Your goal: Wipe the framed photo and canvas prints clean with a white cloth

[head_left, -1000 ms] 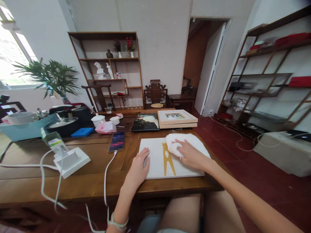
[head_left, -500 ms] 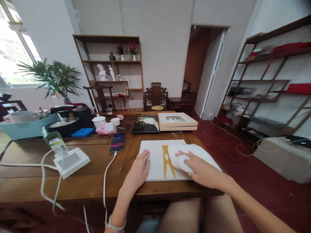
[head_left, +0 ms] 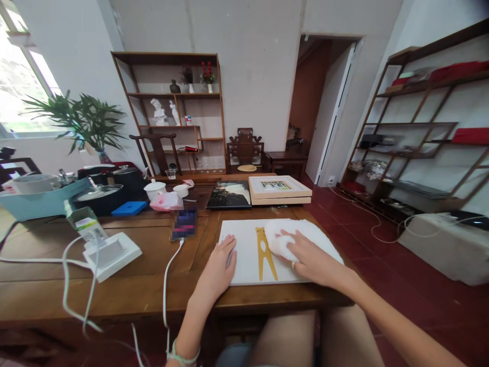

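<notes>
The left hand (head_left: 217, 265) lies flat, fingers extended and gripping nothing, on the nine-o'clock edge of a white board (head_left: 244, 257); the right hand (head_left: 311, 260) curls around a bunch of fluffy white cloth (head_left: 319, 235) at three o'clock. Between the hands, a yellow A-shaped cut-out (head_left: 261, 236) lies on the board. Across the worktop (head_left: 126, 295), a phone (head_left: 184, 224) sits at ten o'clock, stacked picture frames (head_left: 280, 199) at twelve.

Strong glare from left-hand window (head_left: 21, 86)

On table (head_left: 137, 293), board (head_left: 243, 270) bears cutout (head_left: 264, 257) and, right of that, cloth (head_left: 315, 238), with frames (head_left: 280, 197) behind board, phone (head_left: 185, 225) to its left, box (head_left: 128, 250) farther left.
</notes>
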The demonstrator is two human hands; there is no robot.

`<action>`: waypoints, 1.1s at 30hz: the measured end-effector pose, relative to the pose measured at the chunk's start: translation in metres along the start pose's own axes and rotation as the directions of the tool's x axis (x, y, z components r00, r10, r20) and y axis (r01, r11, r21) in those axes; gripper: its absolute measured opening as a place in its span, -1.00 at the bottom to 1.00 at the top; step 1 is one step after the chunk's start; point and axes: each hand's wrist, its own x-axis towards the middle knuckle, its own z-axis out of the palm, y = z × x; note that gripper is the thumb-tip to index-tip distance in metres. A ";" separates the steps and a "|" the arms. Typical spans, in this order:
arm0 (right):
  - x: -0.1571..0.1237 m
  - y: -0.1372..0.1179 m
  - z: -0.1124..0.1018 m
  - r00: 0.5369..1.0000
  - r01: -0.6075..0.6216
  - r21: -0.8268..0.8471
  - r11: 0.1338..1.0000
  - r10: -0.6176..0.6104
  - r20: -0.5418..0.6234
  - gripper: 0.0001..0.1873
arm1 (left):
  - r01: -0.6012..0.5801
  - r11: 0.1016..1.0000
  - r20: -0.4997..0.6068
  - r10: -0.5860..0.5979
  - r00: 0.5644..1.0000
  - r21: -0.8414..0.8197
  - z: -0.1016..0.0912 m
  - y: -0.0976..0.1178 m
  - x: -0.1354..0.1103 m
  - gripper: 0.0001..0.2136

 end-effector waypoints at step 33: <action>0.000 -0.048 0.011 0.999 0.034 0.129 0.991 -0.031 -0.027 -0.57 | -0.019 1.000 0.008 0.019 1.000 -0.009 -0.001 0.001 -0.001 -0.67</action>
